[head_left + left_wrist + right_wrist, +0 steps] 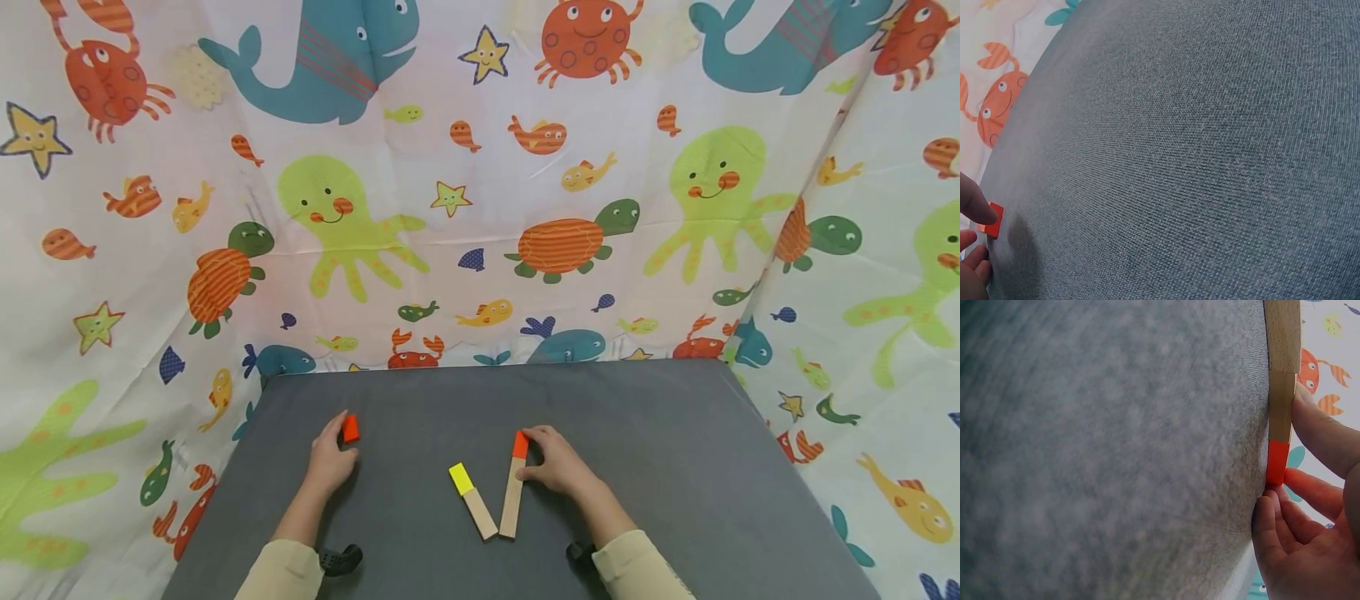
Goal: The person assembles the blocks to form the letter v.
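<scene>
On the grey tabletop, a small red-orange block lies beside my left hand. That hand's fingers are at the block's left side, and its thumb lies just below the block. My right hand is at the right side of a row of plain wooden blocks with an orange block at its far end. Its index fingertip touches the orange block and its thumb touches the wood. Left of that row, a yellow block adjoins a plain wooden block; the two rows nearly meet at their near ends.
A sea-animal curtain hangs behind the grey table and along its sides. Black wrist-camera mounts sit near both sleeve cuffs.
</scene>
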A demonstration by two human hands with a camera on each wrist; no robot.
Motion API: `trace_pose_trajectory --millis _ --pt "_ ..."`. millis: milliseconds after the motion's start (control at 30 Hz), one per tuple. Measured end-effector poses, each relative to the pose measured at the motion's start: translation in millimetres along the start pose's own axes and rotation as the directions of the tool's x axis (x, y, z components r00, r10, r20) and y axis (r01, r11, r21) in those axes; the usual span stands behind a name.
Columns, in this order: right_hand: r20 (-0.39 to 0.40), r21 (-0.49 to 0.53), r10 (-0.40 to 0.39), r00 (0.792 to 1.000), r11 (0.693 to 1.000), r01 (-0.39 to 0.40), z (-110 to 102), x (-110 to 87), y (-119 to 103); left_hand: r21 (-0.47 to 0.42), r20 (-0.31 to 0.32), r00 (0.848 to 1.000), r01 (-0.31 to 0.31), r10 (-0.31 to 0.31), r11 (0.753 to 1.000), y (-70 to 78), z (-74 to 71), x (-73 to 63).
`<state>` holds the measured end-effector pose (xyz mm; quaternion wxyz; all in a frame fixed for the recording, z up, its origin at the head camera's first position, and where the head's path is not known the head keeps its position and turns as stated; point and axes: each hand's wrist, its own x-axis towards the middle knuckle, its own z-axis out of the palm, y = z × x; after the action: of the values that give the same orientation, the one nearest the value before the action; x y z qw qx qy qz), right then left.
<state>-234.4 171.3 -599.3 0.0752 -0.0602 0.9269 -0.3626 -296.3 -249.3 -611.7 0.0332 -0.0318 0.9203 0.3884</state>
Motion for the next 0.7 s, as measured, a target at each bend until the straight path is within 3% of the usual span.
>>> trace_pose_trajectory --millis 167,400,700 --pt "-0.005 0.002 -0.014 1.0 1.0 0.014 2.5 0.3 1.5 0.016 -0.005 1.0 0.003 -0.003 1.0 -3.2 1.3 -1.3" --pt "-0.008 0.001 -0.016 1.0 1.0 0.016 2.1 0.3 1.0 -0.01 -0.073 0.997 0.018 -0.019 1.0 -3.7 4.1 0.0" --pt "-0.009 -0.009 -0.001 1.0 1.0 0.001 1.5 0.2 0.6 0.052 -0.091 0.996 0.023 -0.018 0.998 -2.6 8.1 0.7"
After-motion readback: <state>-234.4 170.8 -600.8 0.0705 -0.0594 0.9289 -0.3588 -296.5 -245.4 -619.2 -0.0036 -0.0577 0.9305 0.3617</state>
